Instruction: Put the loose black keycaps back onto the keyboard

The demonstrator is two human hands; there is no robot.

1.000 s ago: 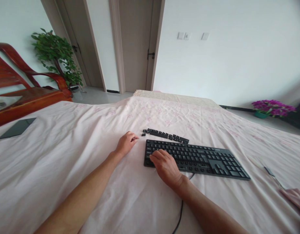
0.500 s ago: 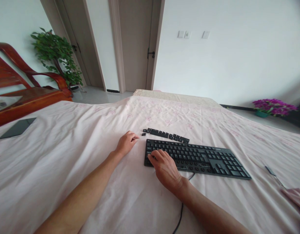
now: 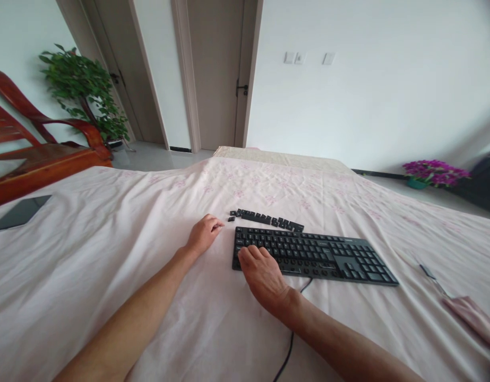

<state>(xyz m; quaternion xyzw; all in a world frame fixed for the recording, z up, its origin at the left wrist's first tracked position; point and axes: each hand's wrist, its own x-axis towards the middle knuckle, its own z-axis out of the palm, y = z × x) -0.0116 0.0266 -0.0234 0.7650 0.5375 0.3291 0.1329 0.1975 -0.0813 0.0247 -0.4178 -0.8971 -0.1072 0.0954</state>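
Observation:
A black keyboard (image 3: 340, 253) lies on the cloth, with bare key sockets (image 3: 308, 268) along its near rows. My right hand (image 3: 263, 273) is over its left end, fingers curled together onto the lower left keys; their tips and anything between them are hidden. Just left of the keyboard, my left hand (image 3: 205, 233) rests on the cloth with thumb and fingers pinched together; what they hold, if anything, is too small to make out. Loose black keycaps (image 3: 256, 217) lie in a slanting row behind the keyboard, and a single keycap (image 3: 231, 219) sits nearest my left fingers.
A pale pink flowered cloth (image 3: 181, 329) covers the surface, with some wrinkles. The keyboard's cable (image 3: 289, 350) runs toward me beneath my right forearm. At right lie a slim tool with a dark handle (image 3: 427, 271) and a pink cloth (image 3: 473, 318). A dark flat tablet-like slab (image 3: 19, 212) is far left.
The view has shifted slightly, moving everything a little to the left. My right fingers have curled in closer over the keyboard's left end. My left hand keeps its place and pinch.

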